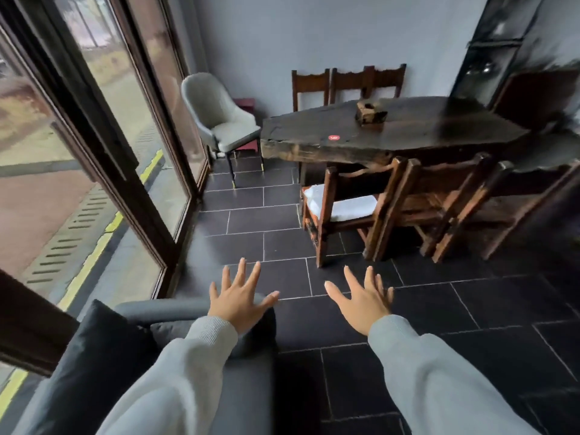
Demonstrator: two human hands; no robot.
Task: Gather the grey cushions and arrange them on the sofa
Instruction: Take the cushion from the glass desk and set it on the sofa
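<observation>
Hands empty: the left hand and the right hand are both held forward with fingers spread, palms down, grasping nothing. Pale grey sleeves cover both forearms. The left hand hovers over the rounded arm of a dark grey sofa at lower left; whether it touches the arm cannot be told. One dark grey cushion leans upright in the sofa's corner, beside the window frame. The right hand is over the dark tiled floor. Farther off stands a dark slab-topped wooden table ringed by wooden chairs, the nearest chair carrying a white seat pad. A light grey upholstered chair stands in the far corner by the glass.
</observation>
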